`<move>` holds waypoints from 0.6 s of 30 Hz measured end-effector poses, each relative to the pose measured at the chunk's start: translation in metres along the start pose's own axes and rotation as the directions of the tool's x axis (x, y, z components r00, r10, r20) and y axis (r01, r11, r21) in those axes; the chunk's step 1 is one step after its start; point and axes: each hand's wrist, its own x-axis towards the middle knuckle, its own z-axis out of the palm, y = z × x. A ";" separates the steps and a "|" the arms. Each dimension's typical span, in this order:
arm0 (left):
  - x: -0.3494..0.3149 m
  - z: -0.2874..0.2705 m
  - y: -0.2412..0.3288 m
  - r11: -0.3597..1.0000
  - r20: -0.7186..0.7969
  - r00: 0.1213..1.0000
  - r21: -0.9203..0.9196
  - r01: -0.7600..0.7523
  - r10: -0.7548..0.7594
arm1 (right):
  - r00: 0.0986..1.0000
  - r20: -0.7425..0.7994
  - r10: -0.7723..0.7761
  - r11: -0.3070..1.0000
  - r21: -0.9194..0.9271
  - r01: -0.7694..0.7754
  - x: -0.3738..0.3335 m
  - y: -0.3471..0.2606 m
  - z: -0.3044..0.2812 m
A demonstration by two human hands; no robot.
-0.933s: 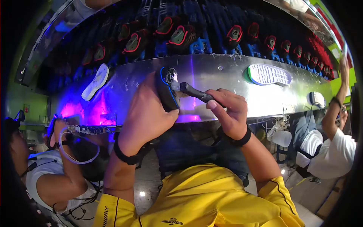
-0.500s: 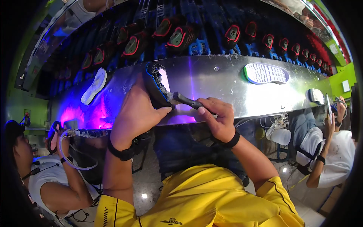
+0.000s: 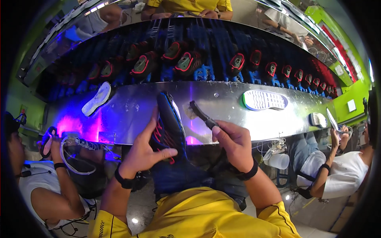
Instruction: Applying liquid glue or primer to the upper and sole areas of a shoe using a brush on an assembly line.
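My left hand (image 3: 139,154) is wrapped round a black shoe (image 3: 170,121) with red laces and a blue line along its lower edge. The shoe stands tilted with its toe away from me, its laced side toward the left palm and its underside mostly turned from view. In my right hand (image 3: 235,143) is a brush (image 3: 204,116) with a dark handle, pinched between thumb and fingers. Its pale bristles point left, a short way from the shoe and not touching it.
A metal bench (image 3: 151,131) runs across in front of me. On it lie a white sole (image 3: 97,98) at left, another sole (image 3: 265,100) at right and a smaller pale piece (image 3: 318,119). Beyond, black-and-red shoes (image 3: 186,62) stand on a blue rack. People sit on both sides.
The brush has come off the shoe and now hangs to its right. My left hand has rolled the shoe so its laced side shows. The view has tilted up.
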 end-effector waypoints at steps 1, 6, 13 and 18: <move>-0.003 0.007 0.006 1.000 0.006 1.000 -0.010 0.004 -0.004 | 1.000 -0.006 0.009 1.000 -0.006 -0.009 0.002 -0.005 -0.002; -0.009 0.020 0.021 0.996 0.089 0.995 -0.069 0.056 -0.050 | 0.988 0.011 -0.155 0.977 -0.146 0.155 0.012 -0.019 -0.013; -0.009 0.022 0.026 0.995 0.116 0.991 -0.054 0.080 -0.074 | 0.953 0.066 -0.295 0.904 -0.302 0.301 0.008 -0.031 -0.023; -0.009 0.024 0.028 0.995 0.131 0.989 -0.070 0.078 -0.068 | 0.971 0.063 -0.231 0.940 -0.245 0.239 -0.003 -0.019 -0.027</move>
